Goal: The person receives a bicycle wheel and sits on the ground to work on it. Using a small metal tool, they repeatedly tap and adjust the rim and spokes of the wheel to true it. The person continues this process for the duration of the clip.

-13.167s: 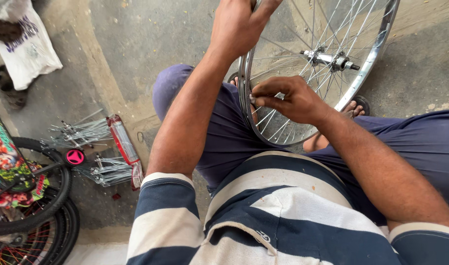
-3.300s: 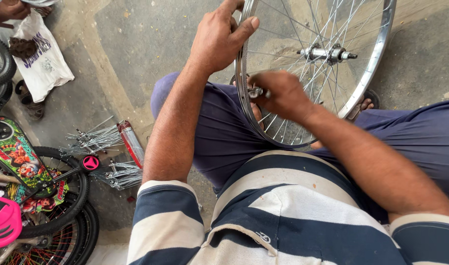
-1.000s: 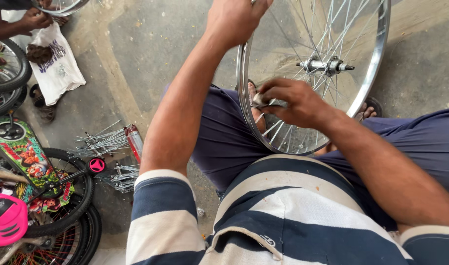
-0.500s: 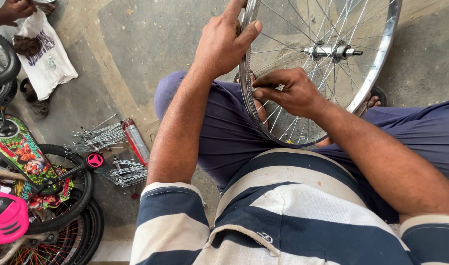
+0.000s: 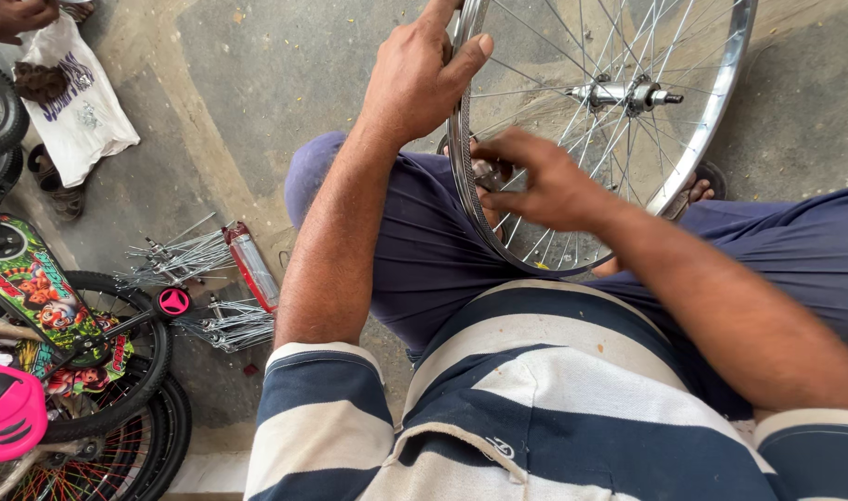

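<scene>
Two hands: both on one bicycle wheel (image 5: 619,139), which stands upright on the person's lap, its chrome rim (image 5: 721,102) between the knees.
Left hand (image 5: 415,79): closed around the top of the rim, thumb hooked over the edge, steadying it.
Right hand (image 5: 545,181): inside the wheel at the lower rim, fingers pinched on a small metal tool (image 5: 487,173) at a spoke end; blurred, so the exact grip is unclear.
Done so far: spokes look laced from hub (image 5: 623,93) to rim.
Left to do: probably tightening or truing; I judge it mid-way.
Nearby: loose spoke bundles (image 5: 187,260) and a red can (image 5: 252,264) on the concrete floor (image 5: 285,83), well apart.
</scene>
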